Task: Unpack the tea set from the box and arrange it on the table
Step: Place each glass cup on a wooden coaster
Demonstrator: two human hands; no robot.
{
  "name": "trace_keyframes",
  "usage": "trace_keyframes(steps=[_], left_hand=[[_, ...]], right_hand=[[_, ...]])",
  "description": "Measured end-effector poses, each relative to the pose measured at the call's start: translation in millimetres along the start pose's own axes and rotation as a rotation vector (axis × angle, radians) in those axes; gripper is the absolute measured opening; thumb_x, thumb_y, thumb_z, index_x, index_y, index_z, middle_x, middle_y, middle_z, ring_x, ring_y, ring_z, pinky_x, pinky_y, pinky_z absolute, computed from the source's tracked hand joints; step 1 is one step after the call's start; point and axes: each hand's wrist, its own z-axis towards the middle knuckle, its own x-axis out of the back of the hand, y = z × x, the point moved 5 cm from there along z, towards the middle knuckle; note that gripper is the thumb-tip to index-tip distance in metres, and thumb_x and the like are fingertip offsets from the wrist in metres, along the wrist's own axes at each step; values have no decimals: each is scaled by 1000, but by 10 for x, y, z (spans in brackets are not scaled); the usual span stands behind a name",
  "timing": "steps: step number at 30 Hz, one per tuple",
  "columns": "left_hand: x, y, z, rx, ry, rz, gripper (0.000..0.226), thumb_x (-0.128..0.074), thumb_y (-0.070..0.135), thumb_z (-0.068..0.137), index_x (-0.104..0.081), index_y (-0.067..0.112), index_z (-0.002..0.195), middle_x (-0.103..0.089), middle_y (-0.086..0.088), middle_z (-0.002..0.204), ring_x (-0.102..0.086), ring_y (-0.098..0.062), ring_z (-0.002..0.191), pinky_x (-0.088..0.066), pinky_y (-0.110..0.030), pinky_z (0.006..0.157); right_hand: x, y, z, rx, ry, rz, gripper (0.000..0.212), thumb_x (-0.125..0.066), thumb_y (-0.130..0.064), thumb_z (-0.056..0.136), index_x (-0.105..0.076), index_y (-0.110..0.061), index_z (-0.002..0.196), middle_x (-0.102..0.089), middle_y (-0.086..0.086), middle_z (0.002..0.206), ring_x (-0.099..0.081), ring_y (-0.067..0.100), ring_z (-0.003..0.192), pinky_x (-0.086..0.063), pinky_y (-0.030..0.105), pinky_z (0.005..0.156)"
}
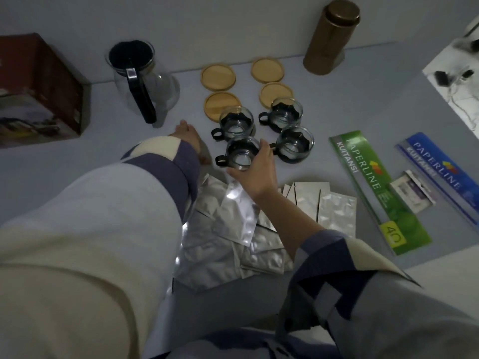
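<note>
— So, head view, hands?
— Right hand (255,168) grasping nearest glass cup (239,156) at rim, cup on table (77,161). Left hand (189,137) resting on table beside it, fingers mostly hidden, cannot tell grip.
— Rest of set?
— Three more cups (283,114) just behind, four wooden coasters (218,76), glass teapot (143,81) left, box (39,92) far left.

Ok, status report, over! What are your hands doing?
Right hand grips nearest glass cup. Left hand rests open on table. Foil packets lie just behind.
</note>
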Motion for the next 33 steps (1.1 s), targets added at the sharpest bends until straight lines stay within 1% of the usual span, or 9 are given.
trace_keyframes(steps=[4, 8, 12, 13, 16, 19, 24, 27, 33], left_hand=[[4, -18, 21, -24, 17, 10, 118, -73, 45, 80, 9, -2, 151, 13, -16, 160, -3, -30, 150, -17, -45, 120], [-7, -18, 0, -26, 29, -18, 111, -70, 41, 83, 8, 0, 151, 14, -14, 160, -2, -29, 150, -17, -44, 121], [-8, -10, -15, -1, 40, -29, 112, -69, 43, 82, 8, 2, 152, 13, -12, 161, -1, -27, 150, -17, -43, 121], [-4, -8, -8, -6, 48, -35, 114, -70, 45, 80, 7, 1, 152, 12, -13, 161, -2, -27, 150, -19, -43, 120], [1, -35, -5, -2, 40, -56, 121, -74, 48, 75, 8, 2, 152, 13, -12, 161, -4, -27, 150, -20, -43, 120], [-2, -53, -12, -36, 43, -100, 119, -74, 45, 77, 7, 4, 153, 13, -10, 161, -6, -27, 150, -20, -42, 120], [-31, -83, 6, -64, 56, -152, 118, -72, 46, 79, 11, 5, 153, 18, -8, 161, 3, -24, 151, -18, -42, 121], [-45, -91, 42, -90, 48, -169, 119, -72, 46, 80, 12, 5, 153, 21, -8, 160, 8, -24, 150, -15, -42, 122], [-82, -121, 111, -93, 36, -207, 119, -73, 43, 79, 15, 9, 152, 25, -5, 159, 13, -21, 150, -13, -41, 123]], right_hand=[[-6, 65, 22, -27, 62, 9, 89, -81, -25, 72, -30, -5, 142, -41, 12, 141, -39, 26, 133, -32, 36, 113], [30, 24, -19, -16, 49, 33, 86, -82, -27, 71, -33, -6, 139, -43, 9, 138, -43, 24, 128, -38, 32, 109], [189, -219, 12, 46, 42, 77, 83, -84, -29, 67, -38, -9, 134, -47, 4, 130, -50, 17, 116, -41, 22, 94], [236, -304, 64, 65, 42, 90, 84, -85, -30, 66, -39, -9, 133, -49, 3, 129, -51, 15, 114, -43, 23, 95], [367, -566, 291, 117, 71, 83, 87, -85, -33, 64, -39, -9, 134, -53, 7, 129, -55, 22, 117, -47, 34, 101], [414, -817, 610, 148, 73, 9, 89, -83, -35, 67, -37, -8, 138, -51, 9, 135, -50, 24, 125, -45, 34, 104], [256, -1028, 1219, 96, 35, -19, 88, -79, -40, 67, -36, -11, 138, -53, 9, 133, -49, 29, 125, -45, 42, 102], [102, -1058, 1544, 66, 24, -2, 86, -79, -39, 67, -37, -12, 137, -55, 8, 130, -49, 28, 124, -45, 42, 101], [-92, -1070, 2038, 50, 5, -66, 92, -83, -40, 65, -36, -10, 139, -53, 9, 135, -48, 29, 127, -43, 37, 104]])
